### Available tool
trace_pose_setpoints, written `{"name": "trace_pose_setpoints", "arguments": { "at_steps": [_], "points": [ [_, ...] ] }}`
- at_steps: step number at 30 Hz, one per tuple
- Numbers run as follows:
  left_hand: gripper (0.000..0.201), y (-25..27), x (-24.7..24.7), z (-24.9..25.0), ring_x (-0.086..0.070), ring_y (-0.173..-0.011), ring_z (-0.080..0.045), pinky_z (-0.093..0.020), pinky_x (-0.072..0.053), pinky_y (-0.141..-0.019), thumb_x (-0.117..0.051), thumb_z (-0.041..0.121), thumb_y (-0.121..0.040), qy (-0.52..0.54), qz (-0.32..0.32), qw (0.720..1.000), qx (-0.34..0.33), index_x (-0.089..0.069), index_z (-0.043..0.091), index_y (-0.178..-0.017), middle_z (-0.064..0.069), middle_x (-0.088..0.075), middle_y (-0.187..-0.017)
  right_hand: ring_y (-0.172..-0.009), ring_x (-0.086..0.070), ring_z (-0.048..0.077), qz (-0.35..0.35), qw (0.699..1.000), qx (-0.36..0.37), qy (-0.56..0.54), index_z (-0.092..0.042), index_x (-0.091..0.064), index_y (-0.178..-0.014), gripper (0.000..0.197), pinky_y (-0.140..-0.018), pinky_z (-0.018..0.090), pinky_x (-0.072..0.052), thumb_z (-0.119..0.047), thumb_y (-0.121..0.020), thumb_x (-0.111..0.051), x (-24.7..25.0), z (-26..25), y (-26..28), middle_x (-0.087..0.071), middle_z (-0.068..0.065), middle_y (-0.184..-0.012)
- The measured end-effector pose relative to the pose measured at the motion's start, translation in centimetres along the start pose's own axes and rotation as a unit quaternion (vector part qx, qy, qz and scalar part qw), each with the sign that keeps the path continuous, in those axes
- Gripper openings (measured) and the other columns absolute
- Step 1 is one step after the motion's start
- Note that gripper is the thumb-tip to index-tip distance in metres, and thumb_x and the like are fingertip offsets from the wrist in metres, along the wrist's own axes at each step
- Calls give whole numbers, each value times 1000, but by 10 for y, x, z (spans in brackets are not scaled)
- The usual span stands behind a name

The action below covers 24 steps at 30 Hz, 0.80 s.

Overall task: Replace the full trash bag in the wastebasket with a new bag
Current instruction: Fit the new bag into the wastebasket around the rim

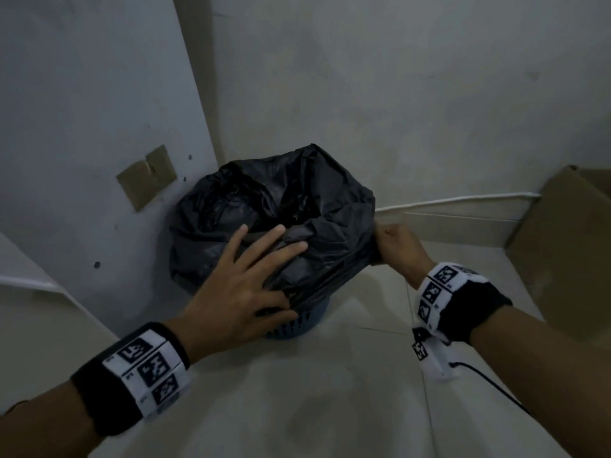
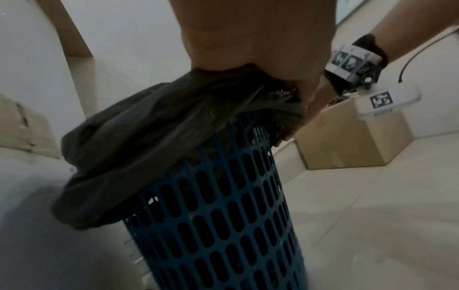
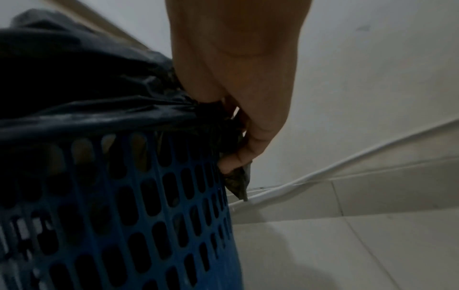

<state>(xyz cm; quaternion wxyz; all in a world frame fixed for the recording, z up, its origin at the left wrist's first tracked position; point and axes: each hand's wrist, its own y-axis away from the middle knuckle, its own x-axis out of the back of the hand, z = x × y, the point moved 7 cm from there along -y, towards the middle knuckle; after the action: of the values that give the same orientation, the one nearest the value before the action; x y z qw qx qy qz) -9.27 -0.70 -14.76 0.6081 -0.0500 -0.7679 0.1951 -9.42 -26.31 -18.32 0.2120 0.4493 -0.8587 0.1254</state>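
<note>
A black trash bag (image 1: 297,200) lines a blue perforated wastebasket (image 1: 297,328) that stands in a wall corner, and its rim is folded over the basket's edge. My left hand (image 1: 238,279) lies flat on the near top of the bag with its fingers spread and straight, its thumb down at the folded rim. My right hand (image 1: 393,242) grips the bag's edge on the right side. In the right wrist view the fingers (image 3: 243,137) curl round bunched black plastic (image 3: 87,88) just outside the basket wall (image 3: 124,196). The left wrist view shows the bag's overhang (image 2: 149,137) draped over the basket (image 2: 223,215).
A cardboard box (image 1: 562,252) stands on the floor to the right, close to my right arm. A white cable (image 1: 463,200) runs along the base of the back wall. A cardboard patch (image 1: 145,176) is stuck on the left wall. Pale tiled floor (image 1: 330,391) lies in front of the basket.
</note>
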Motion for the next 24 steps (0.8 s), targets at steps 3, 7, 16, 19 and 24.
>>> {"name": "trace_pose_setpoints", "arguments": {
  "at_steps": [3,7,16,19,24],
  "points": [
    [30,10,16,-3,-28,-143,-30,-61,-22,-112,-56,52,-90,71,70,995,16,-59,23,-97,-8,-39,-149,-86,-66,33,8,992,-53,-112,-8,-63,-81,35,-84,51,-56,-26,-101,-41,-2,-9,2,-67,22,-101],
    [69,16,12,-30,-31,-140,-17,-50,-10,-119,-42,70,-85,121,44,973,190,-31,25,-137,3,-33,-152,-87,-63,24,18,938,-134,-321,-17,-66,-99,43,-92,46,-50,-50,-96,-39,-6,-17,10,-67,5,-92],
    [60,35,-11,-69,-48,-102,-20,-61,-19,-110,-10,53,-100,50,-11,977,208,-55,15,-108,-3,-58,-100,-123,-52,27,26,993,-68,-92,-14,-61,-127,63,-105,36,-39,-59,-98,-27,-32,-17,28,-58,10,-132],
    [59,54,-2,-100,-53,-108,-31,-56,-29,-100,-13,49,-100,17,21,955,294,-59,12,-100,-8,-57,-109,-118,-56,34,-90,974,-199,-65,-7,-63,-124,82,-103,40,-43,-68,-94,-17,-64,20,41,-58,19,-131],
    [68,87,5,-115,-34,-134,-32,-42,-32,-108,-54,48,-91,215,163,780,565,-34,5,-140,-13,-27,-150,-77,-58,24,-87,929,-263,-246,-24,-60,-84,52,-62,30,-50,-59,-98,-25,-68,8,53,-60,4,-86]
  ]
}}
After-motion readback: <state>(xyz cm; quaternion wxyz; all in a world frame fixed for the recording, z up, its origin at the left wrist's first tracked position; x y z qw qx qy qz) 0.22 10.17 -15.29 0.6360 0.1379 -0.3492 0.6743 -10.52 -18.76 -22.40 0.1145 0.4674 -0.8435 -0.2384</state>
